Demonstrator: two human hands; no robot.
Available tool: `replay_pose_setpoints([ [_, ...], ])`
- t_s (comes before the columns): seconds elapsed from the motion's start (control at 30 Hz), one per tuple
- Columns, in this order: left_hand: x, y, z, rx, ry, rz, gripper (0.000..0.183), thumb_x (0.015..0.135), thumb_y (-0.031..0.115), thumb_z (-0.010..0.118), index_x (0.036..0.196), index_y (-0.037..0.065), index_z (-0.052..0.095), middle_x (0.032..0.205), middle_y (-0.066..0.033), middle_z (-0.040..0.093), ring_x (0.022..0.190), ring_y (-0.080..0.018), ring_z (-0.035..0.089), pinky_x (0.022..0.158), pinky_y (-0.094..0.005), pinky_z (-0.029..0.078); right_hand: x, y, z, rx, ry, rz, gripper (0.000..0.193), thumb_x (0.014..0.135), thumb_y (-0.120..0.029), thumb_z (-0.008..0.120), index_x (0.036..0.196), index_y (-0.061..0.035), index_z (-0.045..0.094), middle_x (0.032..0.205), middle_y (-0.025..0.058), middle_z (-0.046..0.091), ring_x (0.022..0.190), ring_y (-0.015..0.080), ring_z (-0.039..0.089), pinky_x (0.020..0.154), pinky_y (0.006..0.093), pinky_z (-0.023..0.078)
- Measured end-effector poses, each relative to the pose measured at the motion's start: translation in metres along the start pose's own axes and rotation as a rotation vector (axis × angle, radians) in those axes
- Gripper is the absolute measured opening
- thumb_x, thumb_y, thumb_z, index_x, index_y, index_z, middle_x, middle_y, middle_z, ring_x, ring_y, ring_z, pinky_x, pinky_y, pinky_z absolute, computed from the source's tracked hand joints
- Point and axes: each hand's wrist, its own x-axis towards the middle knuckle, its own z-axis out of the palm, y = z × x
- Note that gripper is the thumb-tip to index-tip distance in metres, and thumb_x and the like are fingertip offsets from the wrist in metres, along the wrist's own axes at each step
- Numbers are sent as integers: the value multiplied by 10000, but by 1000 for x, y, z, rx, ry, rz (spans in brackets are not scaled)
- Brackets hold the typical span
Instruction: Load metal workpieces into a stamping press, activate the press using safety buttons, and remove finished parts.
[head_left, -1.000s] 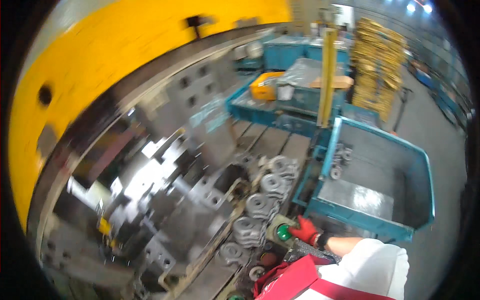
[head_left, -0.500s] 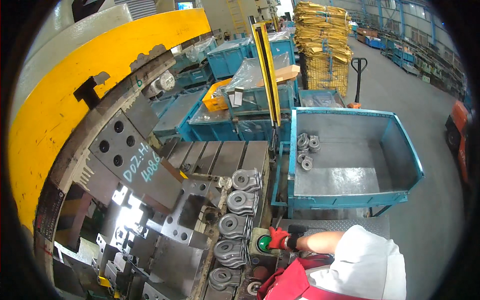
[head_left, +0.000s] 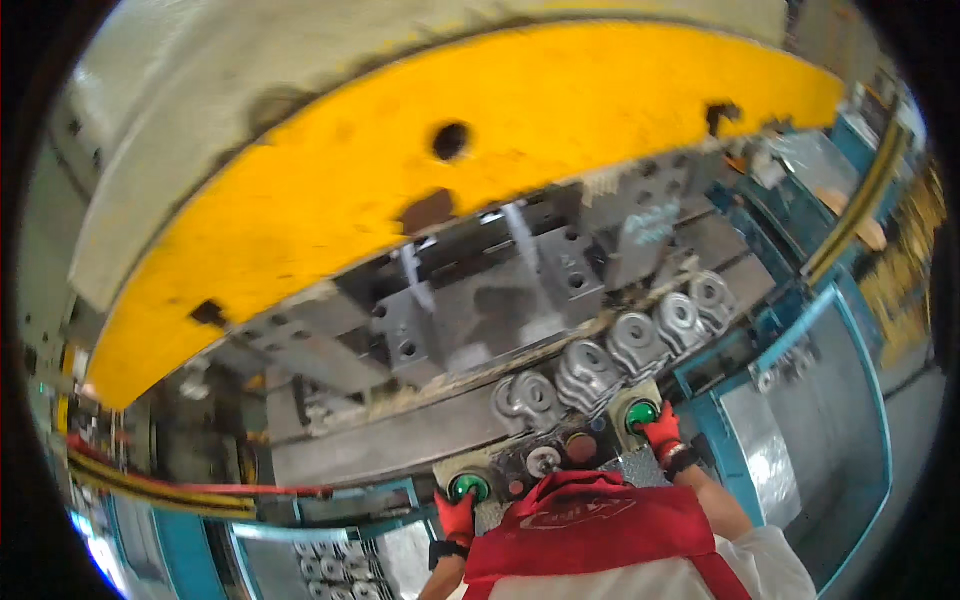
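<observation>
In a red glove, my left hand [head_left: 457, 518] rests at the left green push button [head_left: 469, 488], thumb and fingers apart. My right hand [head_left: 660, 432], gloved likewise, reaches to the right green push button [head_left: 641, 416] with its fingers spread over the edge. Neither hand holds anything. Between the buttons, the control panel [head_left: 515, 465] carries a red-brown knob [head_left: 580, 448] and a pale round knob [head_left: 543, 462]. Just beyond lie stacked grey metal brackets with ring-shaped ends [head_left: 590, 370], in a row along the press bed [head_left: 390, 450].
A large yellow press ram [head_left: 560, 110] spans the view above the die [head_left: 500, 305]. To the right, a blue-rimmed bin [head_left: 886, 440] holds a few metal parts. Another bin [head_left: 240, 560], lower left, contains several similar parts. Yellow-black guard posts [head_left: 865, 195] stand at the side.
My view has swung left to face the press. My left hand now shows at the left green button. My right hand is still at the right green button.
</observation>
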Motion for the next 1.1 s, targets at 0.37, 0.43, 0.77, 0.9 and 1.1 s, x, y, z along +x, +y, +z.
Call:
replay_pose_setpoints([
  [0.37, -9, 2, 1, 9, 25, -81, 874, 691, 200, 748, 1361, -45, 244, 1317, -220, 418, 1224, -292, 410, 1009, -349, 329, 12, 4, -2, -33, -75, -80, 1074, 545, -317, 802, 1405, -70, 207, 1287, 283, 362, 1181, 415, 395, 990, 424, 356],
  [0.43, -10, 11, 2, -124, -5, -56, 848, 699, 170, 744, 1356, -40, 250, 1291, -192, 444, 1180, -259, 443, 988, -339, 353, 5, -6, -10, -52, -90, -41, 1051, 548, -303, 797, 1401, -75, 226, 1295, 286, 354, 1191, 419, 388, 995, 428, 354],
  [0.77, -3, 178, -22, 171, -344, 405, 588, 776, 220, 678, 1276, 27, 436, 1159, -190, 565, 1084, -271, 552, 901, -351, 432, 18, 18, 0, 93, -110, -76, 1140, 484, -314, 841, 1399, -47, 216, 1305, 264, 354, 1190, 386, 397, 988, 404, 363],
  [0.9, 36, 313, 18, -77, -260, 864, 537, 774, 154, 676, 1252, 31, 464, 1171, -189, 553, 1078, -269, 552, 886, -338, 443, 19, 20, -2, 146, -133, -79, 1138, 494, -313, 841, 1399, -37, 208, 1331, 264, 323, 1207, 380, 378, 1003, 405, 346],
  [1.1, 170, 451, 101, 458, 223, 843, 878, 736, 518, 622, 1361, 2, 286, 1287, -291, 419, 1218, -381, 400, 998, -429, 337, -10, 19, -10, 238, -95, -82, 1043, 596, -343, 815, 1387, -5, 226, 1338, 227, 337, 1263, 343, 320, 1029, 396, 308],
])
